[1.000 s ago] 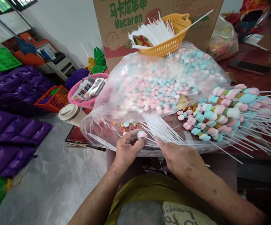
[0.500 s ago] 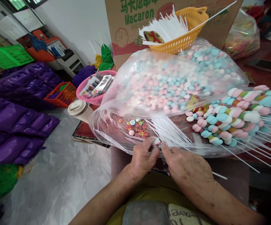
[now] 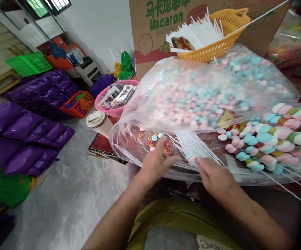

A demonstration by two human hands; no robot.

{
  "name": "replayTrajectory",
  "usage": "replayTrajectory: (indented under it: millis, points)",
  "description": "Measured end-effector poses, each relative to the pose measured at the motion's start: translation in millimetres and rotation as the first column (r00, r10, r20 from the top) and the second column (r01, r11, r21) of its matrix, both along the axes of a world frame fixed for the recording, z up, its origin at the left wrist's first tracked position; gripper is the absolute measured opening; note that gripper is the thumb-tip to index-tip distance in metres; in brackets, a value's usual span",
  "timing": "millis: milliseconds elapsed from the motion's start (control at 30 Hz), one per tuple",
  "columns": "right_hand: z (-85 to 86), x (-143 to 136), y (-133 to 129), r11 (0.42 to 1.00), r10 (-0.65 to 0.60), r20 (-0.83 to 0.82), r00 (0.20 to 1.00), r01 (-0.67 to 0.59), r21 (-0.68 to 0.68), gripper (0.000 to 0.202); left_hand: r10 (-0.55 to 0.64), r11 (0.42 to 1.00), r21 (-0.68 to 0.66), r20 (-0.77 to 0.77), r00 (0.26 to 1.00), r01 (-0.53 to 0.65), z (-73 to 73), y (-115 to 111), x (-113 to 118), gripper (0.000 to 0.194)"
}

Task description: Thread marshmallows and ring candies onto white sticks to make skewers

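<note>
In my right hand (image 3: 216,175) is a marshmallow skewer (image 3: 191,158), pinched close to its pink and blue marshmallow end; its stick is hidden by the hand. My left hand (image 3: 154,160) has its fingers apart and hovers at small ring-shaped candies (image 3: 169,151) with a few round pieces among them. No object shows between its fingers, which are slightly blurred. Beyond my right hand lies a bundle of white sticks (image 3: 196,146). Finished-looking skewers of twisted pastel marshmallows (image 3: 267,137) are piled on the right.
A large clear bag of marshmallows (image 3: 184,97) covers much of the table. Behind it stand a yellow basket of sticks (image 3: 213,47) and a cardboard box (image 3: 142,57). Towards the left are a lidded cup (image 3: 101,123), a pink basket (image 3: 116,110) and purple packages (image 3: 33,139) on the floor.
My hands have moved apart. The left let go of the marshmallow piece, opened and went to the ring candies; the right lifted the skewer slightly. The whole view shifted.
</note>
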State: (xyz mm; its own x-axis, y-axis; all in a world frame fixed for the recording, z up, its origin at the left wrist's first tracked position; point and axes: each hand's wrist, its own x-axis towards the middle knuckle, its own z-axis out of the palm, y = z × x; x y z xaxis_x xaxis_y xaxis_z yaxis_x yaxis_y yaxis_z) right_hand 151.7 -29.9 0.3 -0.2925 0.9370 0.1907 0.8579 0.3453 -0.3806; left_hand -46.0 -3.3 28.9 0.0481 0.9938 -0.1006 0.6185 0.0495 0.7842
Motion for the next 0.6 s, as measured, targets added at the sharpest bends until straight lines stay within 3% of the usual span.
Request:
replayTrajectory:
  millis: [100, 167, 300, 433, 600]
  points:
    - [-4.2, 7, 1, 0.999, -0.017, -0.046, 0.999, 0.019, 0.041, 0.025, 0.138, 0.989, 0.101, -0.424, 0.895, -0.104, -0.3, 37, -32, 0.033]
    - [-1.9, 3, -3, 0.999, 0.037, -0.053, 0.998, -0.037, 0.005, 0.027, 0.102, 0.994, 0.089, -0.513, 0.852, -0.065, -7.9, 58, -41, 0.024]
    - [1.8, -2, -12, 0.998, 0.049, -0.106, 0.993, -0.052, -0.028, 0.027, 0.035, 0.995, 0.094, -0.469, 0.882, 0.010, -24.0, 80, -46, 0.019]
    - [-5.2, 4, -14, 0.994, 0.026, -0.067, 0.997, -0.032, -0.100, 0.026, 0.182, 0.976, 0.185, -0.388, 0.903, -0.117, -25.4, 82, -64, 0.031]
    - [-11.4, -5, -14, 0.987, 0.059, -0.041, 0.997, -0.064, -0.150, 0.025, 0.002, 1.000, 0.017, -0.434, 0.901, 0.006, -22.6, 73, -68, 0.014]
